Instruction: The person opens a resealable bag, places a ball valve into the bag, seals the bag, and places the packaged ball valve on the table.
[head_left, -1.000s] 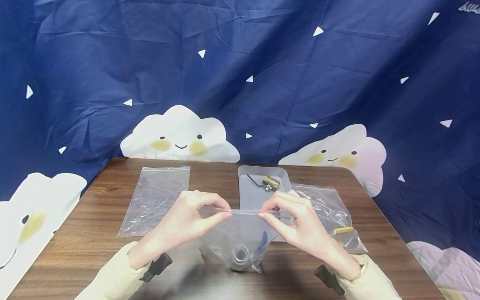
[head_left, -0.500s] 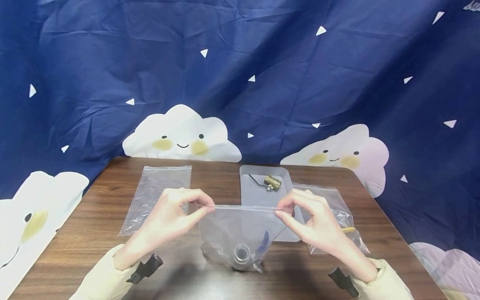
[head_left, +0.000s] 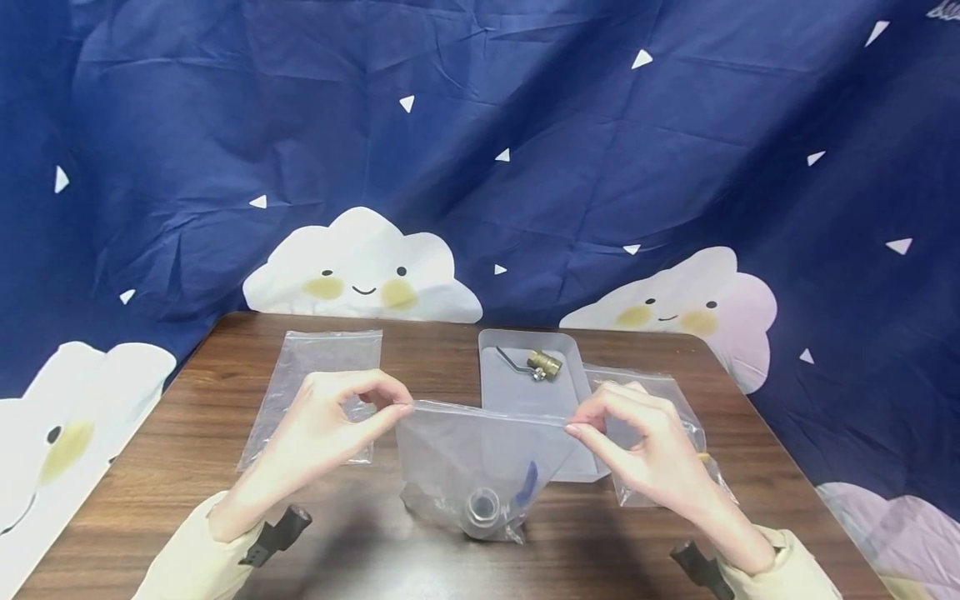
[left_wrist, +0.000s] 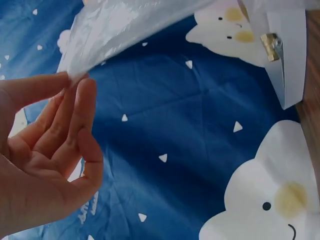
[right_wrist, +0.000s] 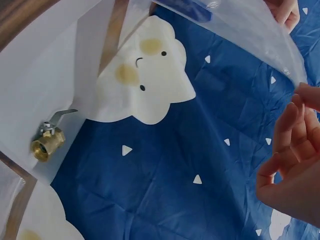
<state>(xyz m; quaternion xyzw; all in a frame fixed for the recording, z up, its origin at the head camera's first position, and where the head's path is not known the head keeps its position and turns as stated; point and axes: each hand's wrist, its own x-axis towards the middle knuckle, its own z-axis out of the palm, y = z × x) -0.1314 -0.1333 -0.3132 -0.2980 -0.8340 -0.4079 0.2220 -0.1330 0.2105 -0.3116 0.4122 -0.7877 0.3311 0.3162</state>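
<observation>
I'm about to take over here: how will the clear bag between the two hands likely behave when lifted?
The clear bag will probably flop: its thin film creases. It may hang bottom-heavy, since a round-ended part shows at its lower end. That part might shift or roll, given the round end.

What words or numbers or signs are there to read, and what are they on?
None that I can read.
White squiggles like letters on the blue cloth: cut off and too small in the head view, too blurred in the left wrist view.
Held bag, tray, brass valve: no lettering I can make out.
</observation>
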